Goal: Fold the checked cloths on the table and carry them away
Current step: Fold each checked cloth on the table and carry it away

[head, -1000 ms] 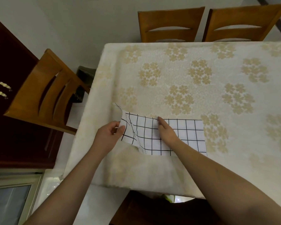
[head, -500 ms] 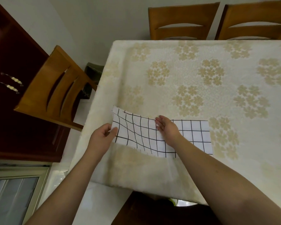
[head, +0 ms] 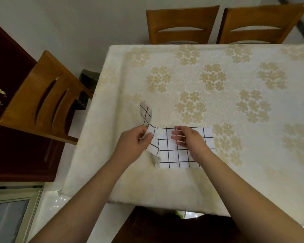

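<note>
Now left hand [head: 132, 143] pinches the checked cloth's [head: 172, 153] lifted end — right hand [head: 188, 140] presses flat-fingered.

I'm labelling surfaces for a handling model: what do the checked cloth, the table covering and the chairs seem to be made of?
Checked cloth: thin soft fabric, matte; its lifted end curls limply in the left hand.
Table covering: looks like a textured or embossed cloth, possibly plastic-coated; faint sheen, floral pattern, drapes over the edge.
Chairs: wood, brown, smooth semi-gloss finish with visible grain.
</note>
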Demonstrator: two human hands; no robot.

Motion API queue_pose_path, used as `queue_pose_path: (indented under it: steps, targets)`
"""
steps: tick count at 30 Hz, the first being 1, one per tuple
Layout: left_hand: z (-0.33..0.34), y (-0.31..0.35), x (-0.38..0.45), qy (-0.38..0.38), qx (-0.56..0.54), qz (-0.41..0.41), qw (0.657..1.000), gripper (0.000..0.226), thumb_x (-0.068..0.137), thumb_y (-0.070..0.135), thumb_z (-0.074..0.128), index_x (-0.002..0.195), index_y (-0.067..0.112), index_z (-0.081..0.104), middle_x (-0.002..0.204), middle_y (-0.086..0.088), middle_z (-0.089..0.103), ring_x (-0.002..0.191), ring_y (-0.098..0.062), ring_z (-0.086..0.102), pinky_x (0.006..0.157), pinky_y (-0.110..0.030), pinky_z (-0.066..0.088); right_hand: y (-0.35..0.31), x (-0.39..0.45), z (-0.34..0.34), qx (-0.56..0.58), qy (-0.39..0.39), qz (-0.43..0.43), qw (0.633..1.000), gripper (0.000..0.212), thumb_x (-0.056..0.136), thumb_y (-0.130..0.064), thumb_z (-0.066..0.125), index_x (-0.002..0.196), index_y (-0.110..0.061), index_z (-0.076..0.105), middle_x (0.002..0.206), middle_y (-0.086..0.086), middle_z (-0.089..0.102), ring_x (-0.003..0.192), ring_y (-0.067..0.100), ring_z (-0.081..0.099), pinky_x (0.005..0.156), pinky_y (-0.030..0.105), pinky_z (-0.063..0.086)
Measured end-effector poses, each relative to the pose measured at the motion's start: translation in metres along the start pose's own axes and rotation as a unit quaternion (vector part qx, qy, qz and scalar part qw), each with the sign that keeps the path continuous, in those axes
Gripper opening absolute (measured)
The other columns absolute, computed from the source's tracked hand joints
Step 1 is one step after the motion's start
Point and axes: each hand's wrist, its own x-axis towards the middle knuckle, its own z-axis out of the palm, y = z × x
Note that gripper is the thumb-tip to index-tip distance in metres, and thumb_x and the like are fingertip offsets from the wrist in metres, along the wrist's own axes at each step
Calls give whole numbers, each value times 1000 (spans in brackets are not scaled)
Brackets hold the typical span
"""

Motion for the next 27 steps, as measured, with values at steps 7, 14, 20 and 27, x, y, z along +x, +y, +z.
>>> queue_pose_path:
  steps: [7, 14, 20, 27]
  targets:
    - [75, 34, 13, -88, 95, 104, 986, 16, 91, 25, 56, 76, 20, 52, 67, 4, 52, 66, -16, 50, 63, -35, 44, -41, -39, -23, -139, 45, -106, 984, 47, 92, -56, 51, 93, -14, 71, 87, 3, 74, 78, 15, 72, 72, 30, 58]
    - [142, 47, 19, -129, 163, 144, 967, 18, 93, 26, 52, 95, 12, 63, 88, -4, 61, 79, -26, 59, 65, -36, 48, -38, -18, -76, -367, 150, -95, 913, 35, 87, -38, 63, 63, -14, 70, 60, 1, 70, 62, 17, 69, 70, 39, 58]
    - [176, 38, 23, -179, 173, 140, 958, 33, 97, 45, 47, 109, 19, 61, 110, 4, 63, 95, -18, 61, 75, -32, 49, -10, 9, -120, -382, 161, -36, 910, 36, 89, -31, 62, 75, 1, 71, 72, 17, 71, 70, 31, 69, 73, 41, 57]
    - [174, -24, 26, -169, 187, 170, 953, 49, 99, 46, 36, 135, 17, 51, 147, -2, 45, 135, -17, 40, 110, -31, 30, 22, 30, -136, -412, 152, -5, 898, 40, 91, -34, 61, 69, 0, 65, 70, 17, 68, 63, 28, 63, 65, 34, 51]
